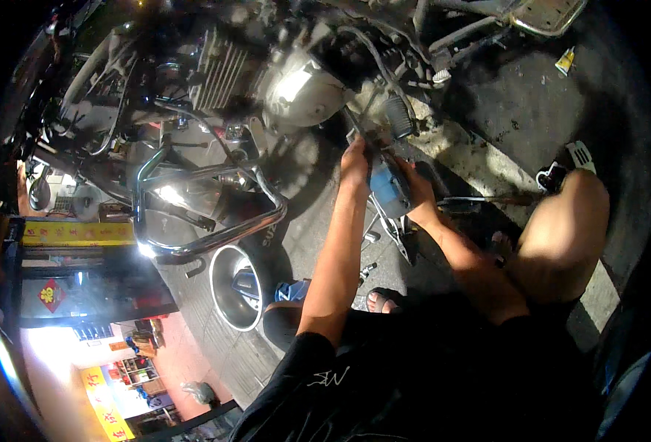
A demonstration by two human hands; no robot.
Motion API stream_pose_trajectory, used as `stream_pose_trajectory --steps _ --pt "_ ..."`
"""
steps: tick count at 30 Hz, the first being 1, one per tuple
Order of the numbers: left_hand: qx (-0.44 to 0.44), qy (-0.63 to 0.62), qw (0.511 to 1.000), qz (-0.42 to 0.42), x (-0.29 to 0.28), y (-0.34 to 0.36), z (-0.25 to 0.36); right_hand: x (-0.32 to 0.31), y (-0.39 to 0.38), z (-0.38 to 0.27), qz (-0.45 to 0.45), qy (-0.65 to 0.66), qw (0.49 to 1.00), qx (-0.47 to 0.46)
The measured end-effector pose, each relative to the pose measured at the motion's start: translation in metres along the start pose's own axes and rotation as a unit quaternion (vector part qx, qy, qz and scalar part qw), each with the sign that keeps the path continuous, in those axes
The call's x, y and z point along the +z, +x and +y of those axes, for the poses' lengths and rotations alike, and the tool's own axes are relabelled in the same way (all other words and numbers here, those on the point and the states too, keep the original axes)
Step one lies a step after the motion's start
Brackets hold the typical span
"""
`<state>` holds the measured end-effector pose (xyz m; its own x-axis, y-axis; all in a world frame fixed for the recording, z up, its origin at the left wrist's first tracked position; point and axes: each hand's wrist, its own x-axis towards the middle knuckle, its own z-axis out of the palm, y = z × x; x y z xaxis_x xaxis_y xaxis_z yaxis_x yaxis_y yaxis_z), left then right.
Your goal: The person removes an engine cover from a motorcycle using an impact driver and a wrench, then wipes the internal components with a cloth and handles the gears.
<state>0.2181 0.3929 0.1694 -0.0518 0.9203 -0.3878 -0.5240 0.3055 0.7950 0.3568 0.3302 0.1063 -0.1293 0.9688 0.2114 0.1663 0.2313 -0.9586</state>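
Note:
In front of me is a motorcycle's round, pale engine cover (pixel 307 94), lit by a bright patch of sun. Just below and right of it, a blue and black power tool (pixel 390 188) points up toward the engine's lower edge. My left hand (pixel 353 163) is closed around its front left side, and my right hand (pixel 418 193) grips its right side. Both hands hide much of the tool, so its exact kind and its tip do not show. A ribbed black foot peg (pixel 398 116) is close above the right hand.
A chrome crash bar (pixel 219 241) juts out at the left. A steel bowl (pixel 214 295) with a blue item inside stands below it. Pliers (pixel 399 239) lie under my hands, and a long dark rod (pixel 487 199) is to their right. My bent knee (pixel 572 221) is at the right.

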Motion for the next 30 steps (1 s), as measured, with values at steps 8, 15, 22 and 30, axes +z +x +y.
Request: stream_pose_trajectory --steps 8,15,22,30 --pt "-0.042 -0.029 0.998 -0.036 0.005 -0.027 0.003 -0.002 -0.011 -0.018 0.032 -0.009 0.996 -0.077" --pt "-0.009 0.083 0.996 -0.035 0.035 -0.040 0.018 -0.010 -0.012 -0.025 0.043 -0.005 0.997 -0.067" --pt "0.017 0.061 0.996 -0.064 0.036 -0.030 0.030 -0.006 0.008 -0.053 0.068 0.051 0.987 -0.134" --pt "-0.012 -0.041 0.996 -0.083 0.042 -0.029 0.030 0.003 0.005 -0.029 0.067 0.013 0.993 -0.095"
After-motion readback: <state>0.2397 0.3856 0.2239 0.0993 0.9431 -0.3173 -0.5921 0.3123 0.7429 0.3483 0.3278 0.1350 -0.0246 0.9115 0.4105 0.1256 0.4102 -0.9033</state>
